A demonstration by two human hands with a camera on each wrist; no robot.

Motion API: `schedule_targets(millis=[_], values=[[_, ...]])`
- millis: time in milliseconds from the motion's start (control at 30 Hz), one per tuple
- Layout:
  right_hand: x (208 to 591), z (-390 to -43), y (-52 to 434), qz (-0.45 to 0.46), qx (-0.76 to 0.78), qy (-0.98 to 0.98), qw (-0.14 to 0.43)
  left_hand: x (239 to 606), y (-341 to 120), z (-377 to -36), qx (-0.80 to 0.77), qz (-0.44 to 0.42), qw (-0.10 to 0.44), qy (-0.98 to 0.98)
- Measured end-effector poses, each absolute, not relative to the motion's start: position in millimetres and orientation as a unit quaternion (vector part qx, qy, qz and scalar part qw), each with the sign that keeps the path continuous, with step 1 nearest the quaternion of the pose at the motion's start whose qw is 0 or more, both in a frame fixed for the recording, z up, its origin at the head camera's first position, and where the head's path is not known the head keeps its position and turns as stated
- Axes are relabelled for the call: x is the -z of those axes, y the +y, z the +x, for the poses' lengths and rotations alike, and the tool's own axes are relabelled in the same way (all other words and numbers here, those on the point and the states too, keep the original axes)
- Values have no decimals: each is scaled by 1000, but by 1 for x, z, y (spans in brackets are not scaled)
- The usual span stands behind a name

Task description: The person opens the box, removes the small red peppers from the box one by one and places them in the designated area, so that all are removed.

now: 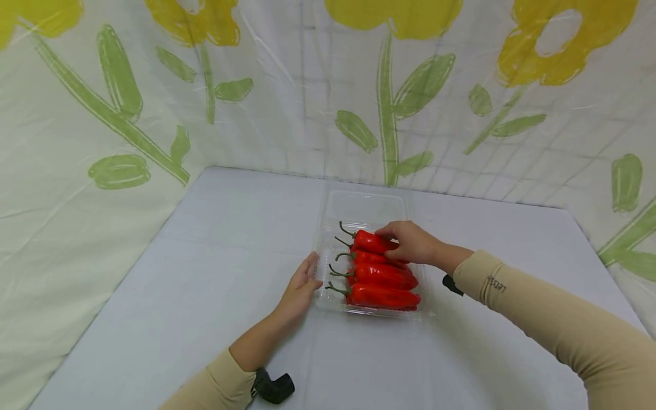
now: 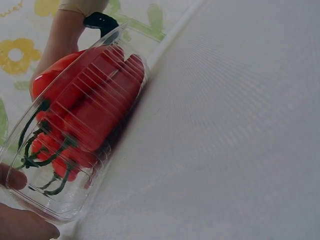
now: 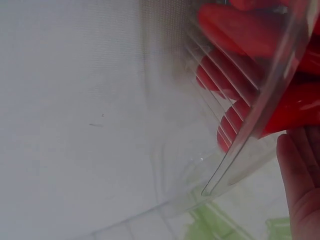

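Several red peppers [image 1: 385, 275] with curved green stems lie side by side in a clear plastic clamshell container [image 1: 333, 302], stems toward the left. My right hand [image 1: 412, 242] grips the farthest red pepper [image 1: 370, 242], thumb on its near side and fingers over its far side. In the right wrist view that hand's fingers [image 3: 300, 170] lie against a pepper. My left hand [image 1: 297, 290] touches the container's left side, fingers fairly straight along the wall and thumb at the rim. The left wrist view shows its fingertips [image 2: 15, 180] at the container's end.
The container's clear lid [image 1: 366, 204] is folded back flat behind it. A white table [image 1: 246, 228] lies beneath, with a flower-print curtain [image 1: 287, 114] along its back and sides. Black wrist devices [image 1: 275, 389] are worn on both wrists.
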State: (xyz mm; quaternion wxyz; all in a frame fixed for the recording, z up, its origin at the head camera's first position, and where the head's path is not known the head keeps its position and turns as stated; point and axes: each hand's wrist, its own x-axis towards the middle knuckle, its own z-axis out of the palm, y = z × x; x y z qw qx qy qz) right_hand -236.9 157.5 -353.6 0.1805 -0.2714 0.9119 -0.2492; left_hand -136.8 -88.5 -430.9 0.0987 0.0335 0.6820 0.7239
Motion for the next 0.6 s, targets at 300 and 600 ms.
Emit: schedule_targets(millis=[300, 600], values=[[358, -235, 158, -285, 245, 913, 157, 432, -88, -137, -721, 30, 97, 686], [356, -235, 162, -318, 240, 906, 141, 432, -88, -137, -721, 25, 95, 686]])
